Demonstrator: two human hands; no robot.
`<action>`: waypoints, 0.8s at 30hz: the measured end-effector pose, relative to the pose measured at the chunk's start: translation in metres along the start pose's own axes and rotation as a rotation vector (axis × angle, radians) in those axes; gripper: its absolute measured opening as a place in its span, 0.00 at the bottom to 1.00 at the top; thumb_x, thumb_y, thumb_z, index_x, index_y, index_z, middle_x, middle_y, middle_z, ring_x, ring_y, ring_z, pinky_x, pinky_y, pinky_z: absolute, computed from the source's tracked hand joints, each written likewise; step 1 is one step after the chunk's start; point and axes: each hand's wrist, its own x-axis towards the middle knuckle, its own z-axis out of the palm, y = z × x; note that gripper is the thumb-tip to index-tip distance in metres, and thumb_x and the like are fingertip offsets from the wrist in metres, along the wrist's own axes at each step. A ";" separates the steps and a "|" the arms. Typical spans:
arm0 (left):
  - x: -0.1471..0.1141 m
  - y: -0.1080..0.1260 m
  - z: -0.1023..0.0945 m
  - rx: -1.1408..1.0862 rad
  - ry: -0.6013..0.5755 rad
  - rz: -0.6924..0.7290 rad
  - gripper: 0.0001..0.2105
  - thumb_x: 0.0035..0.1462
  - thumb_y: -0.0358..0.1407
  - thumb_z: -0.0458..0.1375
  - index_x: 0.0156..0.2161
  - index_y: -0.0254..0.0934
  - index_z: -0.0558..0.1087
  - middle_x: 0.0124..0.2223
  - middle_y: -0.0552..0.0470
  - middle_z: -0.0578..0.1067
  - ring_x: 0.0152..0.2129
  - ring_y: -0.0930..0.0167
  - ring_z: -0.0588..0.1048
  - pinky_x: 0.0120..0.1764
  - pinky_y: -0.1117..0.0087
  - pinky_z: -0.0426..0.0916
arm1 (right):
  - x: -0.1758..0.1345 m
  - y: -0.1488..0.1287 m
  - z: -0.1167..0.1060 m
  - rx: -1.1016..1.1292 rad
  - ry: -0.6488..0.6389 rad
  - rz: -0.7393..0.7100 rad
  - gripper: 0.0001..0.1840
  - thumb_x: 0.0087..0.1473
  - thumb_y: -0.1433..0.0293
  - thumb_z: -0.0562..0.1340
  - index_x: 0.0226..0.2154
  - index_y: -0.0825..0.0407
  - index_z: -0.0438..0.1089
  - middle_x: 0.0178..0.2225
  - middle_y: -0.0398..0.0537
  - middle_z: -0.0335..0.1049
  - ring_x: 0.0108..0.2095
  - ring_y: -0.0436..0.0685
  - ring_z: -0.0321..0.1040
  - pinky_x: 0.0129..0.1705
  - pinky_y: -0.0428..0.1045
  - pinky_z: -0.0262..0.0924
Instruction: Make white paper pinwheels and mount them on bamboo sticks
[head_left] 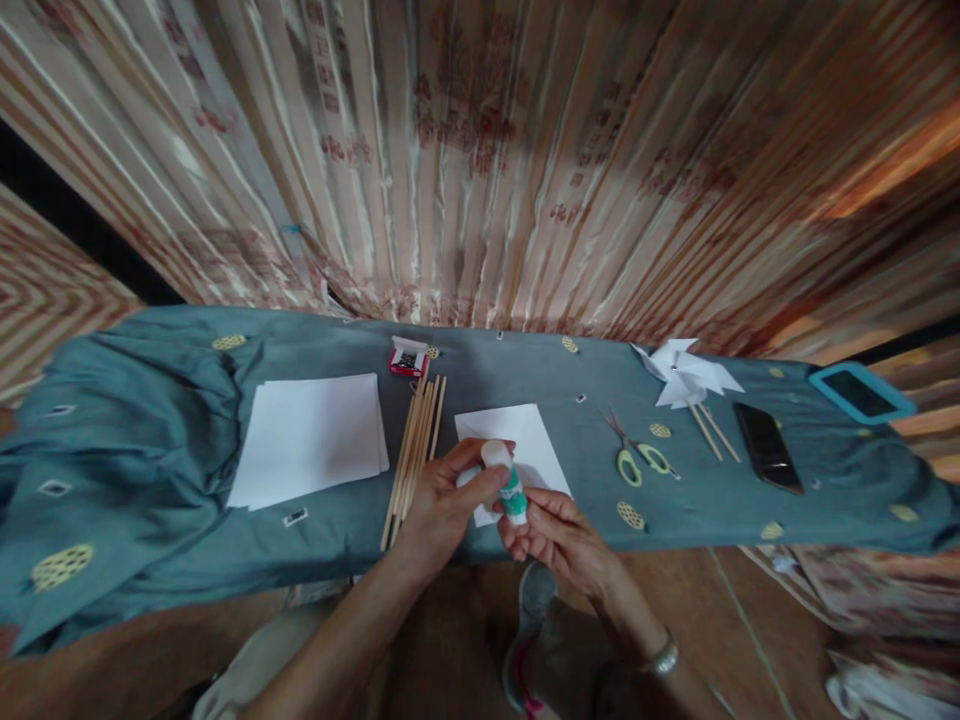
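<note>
Between both hands is a green and white glue stick (513, 492), tilted, its white end pointing up and away. My left hand (450, 495) is closed round its upper part, thumb across the white end. Fingers of my right hand (559, 530) grip the lower end. Beneath the hands lies a white sheet of paper (544, 450), partly hidden by them. Several thin wooden sticks (414, 450) lie side by side just left of my left hand. Scissors with yellow-green handles (634, 460) rest to the right of the paper.
A stack of white paper (311, 440) lies on the left of the cloth-covered table (322, 340). Behind the sticks is a small red box (409, 357). To the right are white paper pinwheels (682, 372) on sticks, a dark phone (768, 447) and a blue-framed tablet (862, 392).
</note>
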 end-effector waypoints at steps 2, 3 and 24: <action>0.000 0.000 0.001 -0.020 0.000 0.000 0.13 0.46 0.40 0.63 0.37 0.35 0.78 0.26 0.56 0.71 0.20 0.76 0.66 0.26 0.72 0.62 | 0.000 0.000 -0.001 0.003 -0.010 0.010 0.16 0.52 0.59 0.66 0.38 0.54 0.75 0.27 0.47 0.75 0.26 0.48 0.71 0.31 0.43 0.66; 0.000 0.000 0.001 -0.026 0.001 -0.001 0.13 0.46 0.40 0.64 0.36 0.35 0.78 0.26 0.56 0.71 0.19 0.76 0.66 0.26 0.72 0.62 | 0.000 0.001 -0.001 0.004 -0.016 0.013 0.16 0.52 0.59 0.66 0.38 0.54 0.75 0.27 0.47 0.75 0.26 0.48 0.71 0.31 0.43 0.66; 0.012 -0.003 0.023 -0.051 0.170 -0.034 0.15 0.39 0.41 0.67 0.32 0.33 0.77 0.18 0.60 0.68 0.13 0.80 0.62 0.19 0.76 0.57 | 0.002 0.004 0.011 0.243 0.040 -0.063 0.12 0.48 0.61 0.70 0.34 0.51 0.76 0.31 0.44 0.75 0.27 0.46 0.70 0.27 0.41 0.64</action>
